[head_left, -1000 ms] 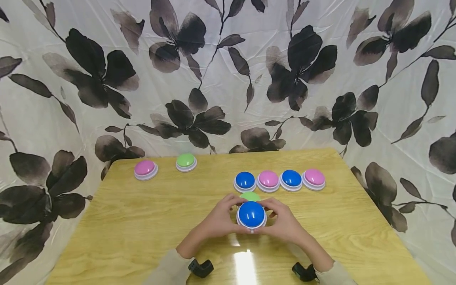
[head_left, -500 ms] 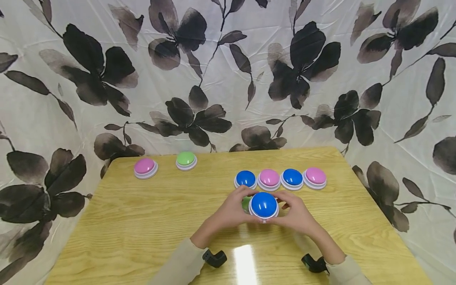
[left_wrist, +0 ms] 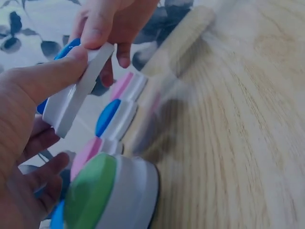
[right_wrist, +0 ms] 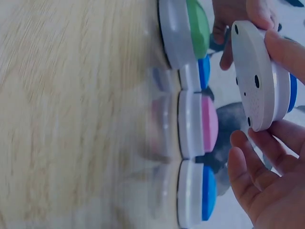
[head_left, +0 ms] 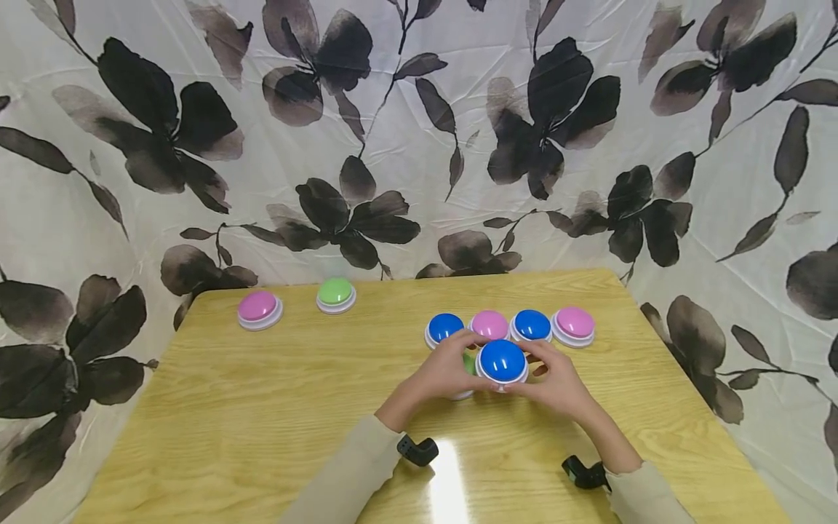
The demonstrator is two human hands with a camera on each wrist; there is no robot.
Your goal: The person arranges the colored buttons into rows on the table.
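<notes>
Between both hands is a blue push button (head_left: 502, 361) with a white round base, held above the table. My left hand (head_left: 447, 370) grips its left side, thumb at the front edge. From the right, my right hand (head_left: 553, 382) pinches the other side. In the right wrist view the button's flat white underside (right_wrist: 252, 81) shows, with small dark holes. A green push button (left_wrist: 93, 191) stands on the table, largely hidden behind my left hand in the head view. Behind the held one runs a row: a blue button (head_left: 445, 327), a pink button (head_left: 489, 324), another blue button (head_left: 532, 324) and another pink button (head_left: 574, 322).
Toward the back left of the wooden table (head_left: 262, 407) sit a pink button (head_left: 258, 308) and a green button (head_left: 336, 294), apart from each other. A floral cloth (head_left: 458, 167) hangs behind the table's back edge. Black cameras (head_left: 417, 450) are strapped to the wrists.
Both hands have carried the blue button to the right and slightly farther back, from in front of the green button to beside it. The buttons on the table have stayed put.
</notes>
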